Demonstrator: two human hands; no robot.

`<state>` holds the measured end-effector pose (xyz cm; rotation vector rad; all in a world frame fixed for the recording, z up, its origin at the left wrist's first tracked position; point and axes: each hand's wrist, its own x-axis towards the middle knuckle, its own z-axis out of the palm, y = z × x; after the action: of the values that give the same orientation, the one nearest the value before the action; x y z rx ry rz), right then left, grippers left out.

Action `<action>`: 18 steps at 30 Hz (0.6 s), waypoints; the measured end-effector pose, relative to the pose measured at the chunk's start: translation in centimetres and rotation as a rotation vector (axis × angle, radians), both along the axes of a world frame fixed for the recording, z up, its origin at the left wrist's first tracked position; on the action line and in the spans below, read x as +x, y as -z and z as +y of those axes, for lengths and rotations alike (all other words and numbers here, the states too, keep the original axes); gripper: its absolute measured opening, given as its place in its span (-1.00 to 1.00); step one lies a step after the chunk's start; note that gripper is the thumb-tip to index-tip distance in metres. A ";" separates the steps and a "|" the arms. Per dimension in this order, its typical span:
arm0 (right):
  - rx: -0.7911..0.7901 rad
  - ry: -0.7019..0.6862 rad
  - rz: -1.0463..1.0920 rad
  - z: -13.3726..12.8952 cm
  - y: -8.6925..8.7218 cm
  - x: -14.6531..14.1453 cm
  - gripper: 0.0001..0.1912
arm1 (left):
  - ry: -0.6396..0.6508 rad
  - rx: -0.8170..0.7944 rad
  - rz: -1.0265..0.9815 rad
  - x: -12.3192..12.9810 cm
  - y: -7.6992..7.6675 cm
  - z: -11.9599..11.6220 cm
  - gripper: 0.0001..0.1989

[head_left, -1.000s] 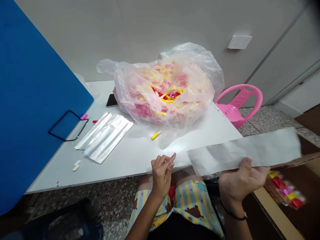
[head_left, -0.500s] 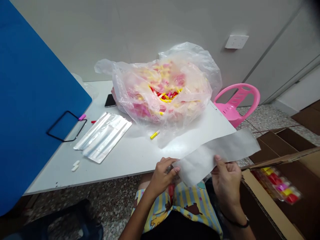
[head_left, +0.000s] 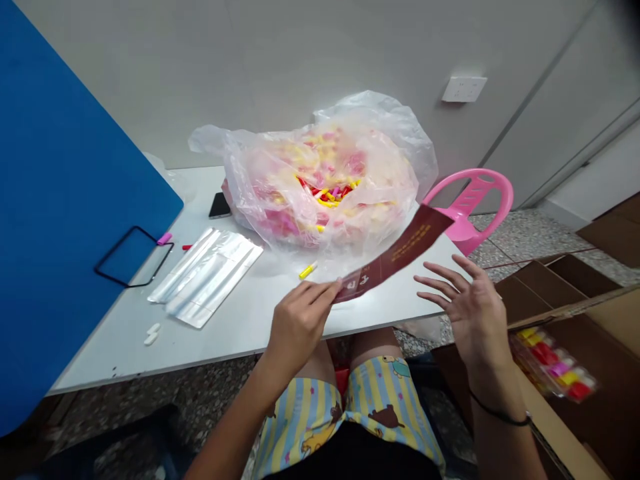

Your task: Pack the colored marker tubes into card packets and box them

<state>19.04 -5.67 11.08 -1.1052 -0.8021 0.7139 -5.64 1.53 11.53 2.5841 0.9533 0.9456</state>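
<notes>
My left hand (head_left: 306, 317) pinches the near end of a long maroon strip (head_left: 400, 250) with gold and white print. The strip tilts up to the right above the table. Fingers spread and holding nothing, my right hand (head_left: 473, 303) is just right of the strip, apart from it. Behind the strip, a big clear plastic bag (head_left: 280, 193) is full of small red, yellow and pink tubes; its opening shows some of them. One yellow tube (head_left: 308, 270) lies loose on the table (head_left: 235, 333) in front of the bag.
Silvery plastic sleeves (head_left: 210, 273), two small white pieces (head_left: 151, 335), a phone (head_left: 220, 205) and a blue board (head_left: 75, 200) with a black wire frame are at the left. Right of the table stand a pink chair (head_left: 463, 230) and a cardboard box (head_left: 613, 333) containing a colourful pack (head_left: 555, 363).
The strip has turned from its plain grey face to its printed maroon face. My right hand has let go of it and opened; my left hand still holds one end.
</notes>
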 end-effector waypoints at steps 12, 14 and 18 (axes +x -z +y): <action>-0.639 -0.136 0.126 3.1 10.6 1.5 -0.60 | -0.032 -0.109 0.490 -0.1 10.3 -0.1 -0.17; -0.637 -0.138 0.055 3.3 11.0 1.5 -0.65 | 0.019 -0.168 0.464 -0.8 10.5 1.4 -0.10; -0.568 -0.260 -0.075 3.7 10.3 1.1 -0.64 | 0.081 -0.228 0.424 -1.3 10.5 4.0 -0.08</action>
<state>20.19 -2.00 0.77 -1.5582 -0.8387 1.1704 -6.95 5.52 1.06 2.6447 0.9759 0.2482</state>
